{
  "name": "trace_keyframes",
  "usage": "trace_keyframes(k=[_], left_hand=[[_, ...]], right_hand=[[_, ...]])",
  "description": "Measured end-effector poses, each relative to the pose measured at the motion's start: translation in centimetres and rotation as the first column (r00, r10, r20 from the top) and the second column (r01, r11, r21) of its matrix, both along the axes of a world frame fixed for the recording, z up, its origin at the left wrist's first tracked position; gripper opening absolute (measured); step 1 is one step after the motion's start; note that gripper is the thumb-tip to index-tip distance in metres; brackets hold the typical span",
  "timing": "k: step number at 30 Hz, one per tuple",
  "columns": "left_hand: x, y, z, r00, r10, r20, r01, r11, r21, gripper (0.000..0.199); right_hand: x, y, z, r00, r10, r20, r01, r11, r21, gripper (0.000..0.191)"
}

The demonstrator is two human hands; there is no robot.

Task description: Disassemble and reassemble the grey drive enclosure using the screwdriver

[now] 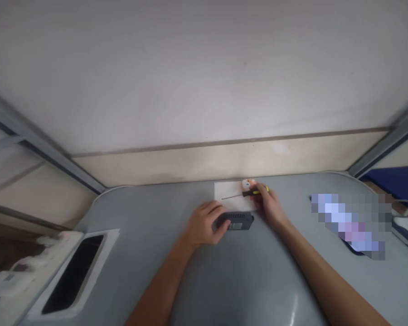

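Observation:
My left hand [206, 222] is wrapped round the left end of a small black box [241, 220] with vent slots along its top and a pale label on its near side. In my right hand [267, 203] is a screwdriver [251, 193] with a black and yellow handle, its thin shaft pointing left above a white sheet [224, 189]. The tip is apart from the box. Behind the screwdriver, at the sheet's back edge, sits a small orange and white object [247, 183]. Part of the box is hidden under my left fingers.
A black phone-like slab [75, 271] lies on white material at the left of the grey table [143, 217], beside a white power strip [51, 258] with plugs. A blurred-out device [350, 226] lies at the right. Behind the table stands a wall [177, 163].

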State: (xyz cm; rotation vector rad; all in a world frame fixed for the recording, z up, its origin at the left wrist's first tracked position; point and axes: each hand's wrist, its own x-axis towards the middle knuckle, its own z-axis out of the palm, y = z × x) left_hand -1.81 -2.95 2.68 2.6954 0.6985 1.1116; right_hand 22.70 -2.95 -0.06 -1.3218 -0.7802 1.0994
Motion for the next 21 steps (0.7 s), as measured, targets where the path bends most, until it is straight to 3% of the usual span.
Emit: trace_keyframes(k=[6,10,16,21], left_hand=[[0.7,-0.2,-0.9,0.995,0.009,0.102,0.010,0.982,-0.186,0.016],[1.2,-0.7,-1.3,0.991,0.034,0.131,-0.004,0.975,-0.221,0.021],[1.5,-1.1,-1.2,0.978,0.098,0.187,-0.046,0.962,-0.268,0.025],[2.2,-1.4,-0.7,0.962,0.087,0.259,-0.013,0.961,-0.278,0.011]], right_hand=[[1.5,0.3,0.8,0.962,-0.142,-0.235,0.157,0.987,0.046,0.038],[2.3,0.3,1.5,0.937,-0.168,-0.308,0.199,0.977,0.072,0.038],[1.2,0.0,1.9,0.971,-0.071,-0.228,0.092,0.992,0.086,0.041],[0.7,0.0,1.7,0.982,-0.060,-0.181,0.077,0.993,0.086,0.042]])
